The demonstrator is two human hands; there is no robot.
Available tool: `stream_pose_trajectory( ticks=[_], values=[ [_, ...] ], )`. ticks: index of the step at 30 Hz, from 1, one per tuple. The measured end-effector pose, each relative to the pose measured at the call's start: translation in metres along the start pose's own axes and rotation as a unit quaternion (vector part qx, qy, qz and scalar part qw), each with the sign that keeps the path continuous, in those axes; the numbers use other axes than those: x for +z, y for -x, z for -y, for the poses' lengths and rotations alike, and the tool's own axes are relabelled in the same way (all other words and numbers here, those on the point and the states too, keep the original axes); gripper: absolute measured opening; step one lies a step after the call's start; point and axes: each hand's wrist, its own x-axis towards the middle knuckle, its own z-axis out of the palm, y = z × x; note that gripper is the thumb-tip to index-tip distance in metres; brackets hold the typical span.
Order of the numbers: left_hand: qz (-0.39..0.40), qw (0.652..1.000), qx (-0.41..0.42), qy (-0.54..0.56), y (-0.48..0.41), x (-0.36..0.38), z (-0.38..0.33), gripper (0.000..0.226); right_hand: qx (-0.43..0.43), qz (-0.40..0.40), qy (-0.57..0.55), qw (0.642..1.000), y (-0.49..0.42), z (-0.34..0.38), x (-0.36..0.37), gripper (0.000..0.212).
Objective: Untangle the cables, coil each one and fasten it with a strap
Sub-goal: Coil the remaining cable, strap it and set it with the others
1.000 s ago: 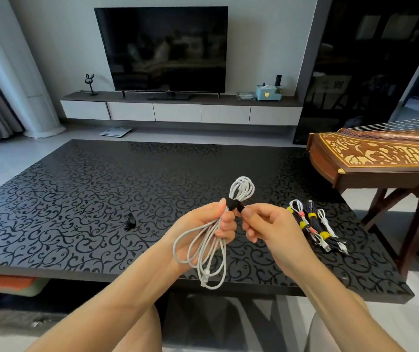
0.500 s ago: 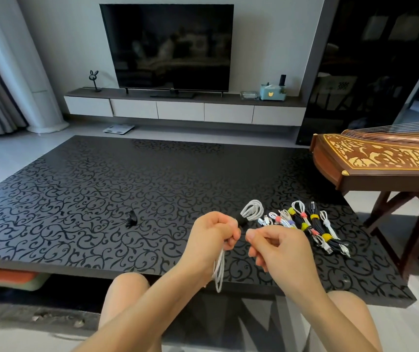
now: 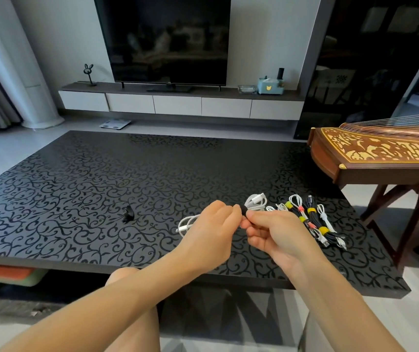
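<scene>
Gripping the coiled white cable (image 3: pixel 255 202), left hand (image 3: pixel 211 232) with curled fingers; right hand (image 3: pixel 277 232) pinching its black strap (image 3: pixel 243 209).

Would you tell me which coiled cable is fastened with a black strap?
The white cable held by the left hand and right hand; the finished bundles to its right are tied in yellow and pink.

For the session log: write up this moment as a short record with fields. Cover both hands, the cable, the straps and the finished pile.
left hand: grips the white cable
right hand: pinches the black strap wrapped round that cable
white cable: coiled, loops showing on either side of the hands, low over the table
spare strap: black, alone on the table, left of the hands
finished bundles: strapped cables side by side on the table, right of the hands
</scene>
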Motion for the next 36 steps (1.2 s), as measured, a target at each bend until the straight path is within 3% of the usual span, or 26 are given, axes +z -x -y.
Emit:
stream_pose_trajectory(
  ticks=[6, 10, 14, 17, 21, 29, 33, 36],
  values=[
    [-0.02, 0.991, -0.091, 0.096, 0.001, -0.009, -0.005, 0.022, -0.007, 0.084, 0.017, 0.996, 0.007, 0.004, -0.012, 0.024],
    [-0.018, 0.978, -0.145, 0.152, -0.002, -0.012, -0.009, 0.027, -0.101, 0.041, 0.086, 0.99, 0.006, -0.007, -0.012, 0.027],
    [-0.033, 0.979, -0.115, 0.163, -0.006, -0.017, -0.014, 0.022, -0.175, -0.038, 0.08, 0.981, 0.0, -0.02, -0.009, 0.034],
    [-0.037, 0.987, -0.072, 0.139, -0.009, -0.02, -0.016, 0.009, -0.197, -0.083, 0.05, 0.976, -0.003, -0.026, -0.004, 0.037],
    [-0.04, 0.994, -0.019, 0.104, -0.012, -0.017, -0.016, 0.012, -0.203, -0.131, 0.016, 0.97, -0.006, -0.032, 0.008, 0.044],
    [0.016, 0.992, 0.126, -0.013, -0.017, -0.012, -0.01, 0.028, -0.153, -0.095, -0.024, 0.983, -0.012, -0.023, 0.003, 0.063],
    [0.028, 0.993, 0.11, -0.031, -0.012, -0.017, -0.015, 0.006, -0.2, -0.147, 0.012, 0.969, -0.027, -0.029, -0.001, 0.057],
    [-0.022, 0.996, 0.07, -0.049, -0.003, -0.023, -0.021, 0.014, -0.215, -0.208, 0.032, 0.954, -0.051, -0.037, -0.008, 0.053]
  ],
)
